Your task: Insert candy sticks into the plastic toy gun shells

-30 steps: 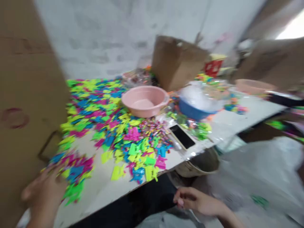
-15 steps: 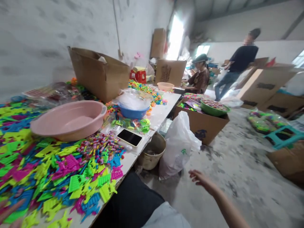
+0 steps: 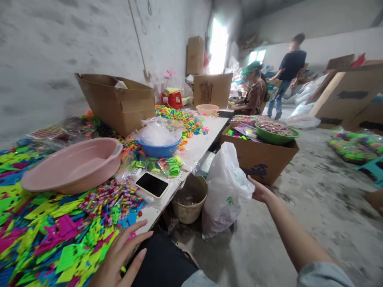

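My right hand [image 3: 259,189] is at the right side of a white plastic bag [image 3: 223,199], its fingers closed on the loose plastic and partly hidden by it. The bag stands on the floor, bulging, with a green mark on its front. Over the table's front edge, my left hand [image 3: 125,255] has its fingers spread and holds nothing. Beneath and beside it lie heaped plastic pieces [image 3: 66,231] in yellow, green, pink and blue, with comb-like teeth on some. Small multicoloured beads [image 3: 113,199] are piled behind them.
A phone [image 3: 152,185] lies near the table edge. Behind it are a pink basin [image 3: 74,163], a blue basin [image 3: 160,149] and a cardboard box [image 3: 119,103]. A bucket [image 3: 190,199] stands beside the bag. Another box [image 3: 260,159] holds a green basin [image 3: 277,137]. Two people are farther back.
My right hand has reached forward to the plastic bag and closed on its side. My left hand has come from the lower left corner to the table edge. The view has shifted slightly.
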The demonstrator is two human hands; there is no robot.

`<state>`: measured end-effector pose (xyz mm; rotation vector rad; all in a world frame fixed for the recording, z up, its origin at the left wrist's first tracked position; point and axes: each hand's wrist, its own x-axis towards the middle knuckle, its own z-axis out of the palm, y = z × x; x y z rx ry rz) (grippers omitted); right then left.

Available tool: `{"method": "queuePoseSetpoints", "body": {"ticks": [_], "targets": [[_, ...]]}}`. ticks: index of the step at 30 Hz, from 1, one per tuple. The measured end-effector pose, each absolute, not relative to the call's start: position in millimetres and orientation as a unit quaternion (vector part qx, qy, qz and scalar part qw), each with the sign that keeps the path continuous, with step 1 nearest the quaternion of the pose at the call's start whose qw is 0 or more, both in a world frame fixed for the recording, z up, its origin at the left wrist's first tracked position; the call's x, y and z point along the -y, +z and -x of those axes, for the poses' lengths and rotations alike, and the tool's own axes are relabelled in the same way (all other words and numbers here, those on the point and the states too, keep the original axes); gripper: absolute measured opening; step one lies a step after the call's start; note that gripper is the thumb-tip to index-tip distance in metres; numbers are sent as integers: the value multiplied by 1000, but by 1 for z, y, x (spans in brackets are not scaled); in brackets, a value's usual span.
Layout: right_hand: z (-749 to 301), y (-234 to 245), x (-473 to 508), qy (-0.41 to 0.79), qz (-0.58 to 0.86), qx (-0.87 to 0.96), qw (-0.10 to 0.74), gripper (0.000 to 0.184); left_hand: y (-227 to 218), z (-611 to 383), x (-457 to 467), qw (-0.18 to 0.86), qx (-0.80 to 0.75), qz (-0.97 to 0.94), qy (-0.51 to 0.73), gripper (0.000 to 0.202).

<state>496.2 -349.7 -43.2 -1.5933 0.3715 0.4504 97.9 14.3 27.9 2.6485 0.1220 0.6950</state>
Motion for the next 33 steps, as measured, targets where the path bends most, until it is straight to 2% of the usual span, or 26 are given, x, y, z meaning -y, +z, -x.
{"method": "queuePoseSetpoints", "body": {"ticks": [3,5,9,13,18,23,26,28,31,33], "targets": [[-498,-44,343,201,699,-156,669,16,34,-128,5,212,-26,-950,227,30],[-488,-43,343,178,692,-146,684,9,38,-149,19,222,-9,-953,206,29],[-450,-34,354,137,659,-103,732,27,46,-197,61,213,69,-962,156,36],[-401,-13,365,115,629,-69,766,43,44,-245,115,133,227,-957,122,67],[-350,10,371,87,613,-26,784,45,28,-280,167,66,287,-955,10,82],[-325,21,367,78,585,-9,808,44,23,-276,186,151,228,-958,-82,98],[-319,34,360,62,571,15,819,43,23,-269,186,211,203,-954,-70,86],[-317,45,356,51,562,30,825,42,26,-267,181,230,201,-950,-62,66],[-315,59,353,44,554,67,829,44,40,-263,167,234,203,-947,-85,39],[-312,64,353,42,553,97,827,44,56,-259,158,225,201,-947,-113,33]]}}
